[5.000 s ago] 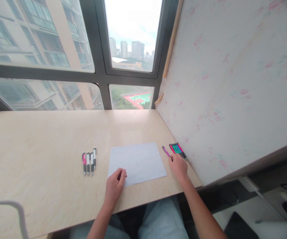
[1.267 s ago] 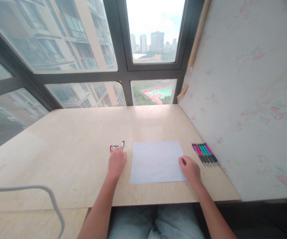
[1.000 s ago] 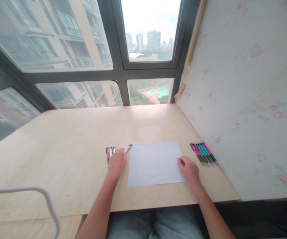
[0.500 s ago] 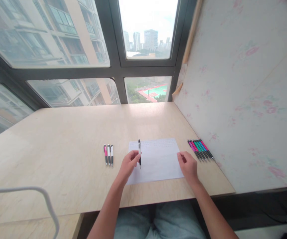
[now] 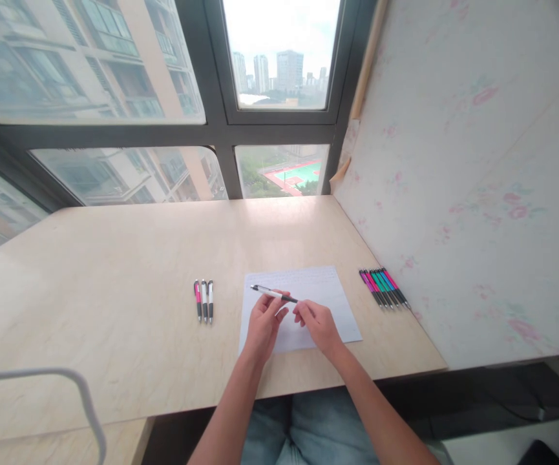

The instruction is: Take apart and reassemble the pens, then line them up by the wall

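**Over the paper, a white pen is being held between two hands**

The left hand is grasping the barrel, its button end pointing far left, its dark tip pointing right. The right hand is meeting that tip with bent fingers; whether they are pinching or only touching, I cannot tell. This step is probably a handover or adjustment, calling for a firm right pinch before the left loosens. Three pens are lying left, a coloured row right.
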Available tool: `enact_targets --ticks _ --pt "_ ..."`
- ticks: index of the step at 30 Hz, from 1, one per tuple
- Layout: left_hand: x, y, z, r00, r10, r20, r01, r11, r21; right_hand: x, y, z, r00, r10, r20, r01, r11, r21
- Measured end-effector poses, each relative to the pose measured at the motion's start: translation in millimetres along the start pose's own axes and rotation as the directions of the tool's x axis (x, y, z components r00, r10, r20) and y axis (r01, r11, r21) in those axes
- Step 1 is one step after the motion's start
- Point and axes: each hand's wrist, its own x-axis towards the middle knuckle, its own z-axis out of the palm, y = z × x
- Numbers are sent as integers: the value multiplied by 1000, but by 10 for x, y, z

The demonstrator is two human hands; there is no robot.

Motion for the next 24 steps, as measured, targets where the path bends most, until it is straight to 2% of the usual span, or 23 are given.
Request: enact_targets --ticks 5,8,12,16,20,24 --pt "-24 34 -29 998 -25 50 22 998 57 75 93 31 988 102 -119 -79 979 189" --pt "-34 58 -23 996 -25 88 18 997 70 132 122 26 989 117 -95 -102 984 146" --pt "-12 49 -41 997 -18 75 7 990 138 131 159 28 991 46 -122 -45 999 13" --pt "23 0 -110 1000 17 15 -20 974 225 68 198 18 996 -48 -81 50 999 21" --pt "35 -37 -149 999 -9 37 2 984 176 27 191 -8 988 -147 -51 147 989 -14" --pt "35 -34 -116 995 -100 3 99 989 110 36 141 -22 983 -156 -101 149 986 -71"
